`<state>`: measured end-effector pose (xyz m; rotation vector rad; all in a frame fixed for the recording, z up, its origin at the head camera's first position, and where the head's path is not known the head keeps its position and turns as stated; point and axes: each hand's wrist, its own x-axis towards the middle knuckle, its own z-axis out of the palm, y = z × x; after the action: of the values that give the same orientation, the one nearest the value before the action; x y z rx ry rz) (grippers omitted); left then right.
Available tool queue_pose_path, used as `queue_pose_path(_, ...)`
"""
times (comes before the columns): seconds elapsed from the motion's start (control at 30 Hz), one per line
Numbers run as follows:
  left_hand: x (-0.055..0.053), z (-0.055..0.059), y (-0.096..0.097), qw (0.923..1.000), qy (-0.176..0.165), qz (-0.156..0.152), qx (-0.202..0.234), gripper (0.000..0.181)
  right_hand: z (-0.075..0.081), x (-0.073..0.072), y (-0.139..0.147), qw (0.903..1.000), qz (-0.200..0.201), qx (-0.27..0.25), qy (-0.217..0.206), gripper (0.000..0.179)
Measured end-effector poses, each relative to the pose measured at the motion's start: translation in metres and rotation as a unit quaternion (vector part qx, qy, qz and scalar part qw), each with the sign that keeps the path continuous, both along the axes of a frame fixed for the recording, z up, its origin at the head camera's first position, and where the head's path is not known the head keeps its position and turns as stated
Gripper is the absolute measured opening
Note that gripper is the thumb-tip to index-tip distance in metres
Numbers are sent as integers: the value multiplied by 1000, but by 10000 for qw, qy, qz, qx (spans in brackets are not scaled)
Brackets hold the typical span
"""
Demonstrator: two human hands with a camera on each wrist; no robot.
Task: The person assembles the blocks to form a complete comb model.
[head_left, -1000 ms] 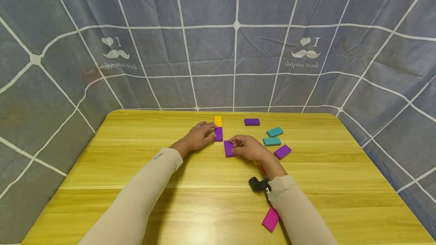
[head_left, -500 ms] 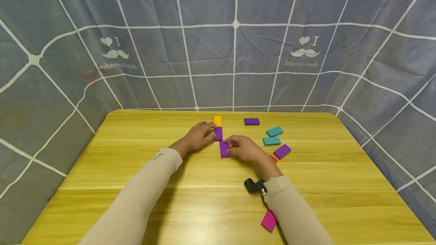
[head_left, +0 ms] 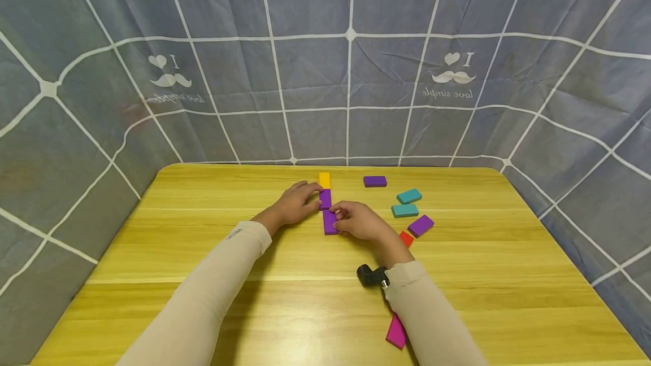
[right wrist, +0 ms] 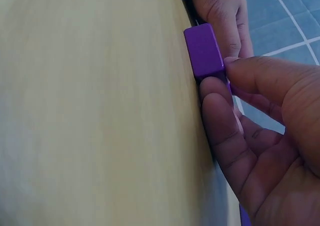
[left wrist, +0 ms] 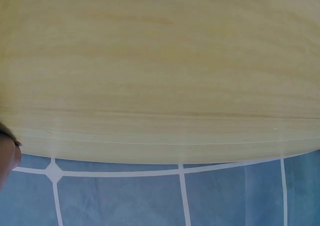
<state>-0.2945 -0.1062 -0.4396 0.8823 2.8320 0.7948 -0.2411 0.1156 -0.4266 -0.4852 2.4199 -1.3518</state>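
Note:
My right hand (head_left: 358, 222) pinches a purple block (head_left: 329, 223) between thumb and fingers. In the right wrist view, the same purple block (right wrist: 205, 51) shows its end face at the fingertips. Directly beyond it, end to end, lies a second purple block (head_left: 325, 199), and past that a yellow block (head_left: 324, 180) continues the row. From the left side, my left hand (head_left: 295, 203) rests its index finger and thumb at the second purple block. Only a bit of the left hand (left wrist: 7, 156) enters the left wrist view.
To the right lie a dark purple block (head_left: 374, 181), two teal blocks (head_left: 409, 196), another purple block (head_left: 421, 226) and a red block (head_left: 406, 239), partly behind the right forearm. A magenta block (head_left: 395, 332) sits beside the right sleeve. A grey curtain (head_left: 315, 72) surrounds the wooden table (head_left: 193, 213).
The right hand has slid its purple block leftward, into line with the second purple block. More of the red block shows beside the forearm. The left hand has stayed in place.

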Motion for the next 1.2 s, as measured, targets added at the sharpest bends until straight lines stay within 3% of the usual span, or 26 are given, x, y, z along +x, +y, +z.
queue_pose_path(0.37,0,-1,-2,10000,19,31,-37,44,2,-3,-7,9994,-162,-109,-287,32)
queue_pose_path(0.87,2,-1,1,10000,54,-7,27,44,-4,6,-8,9978,-634,-132,-150,32)
queue_pose_path(1.2,1,0,0,10000,43,-18,8,44,-8,5,-11,9977,-645,-141,-133,33)
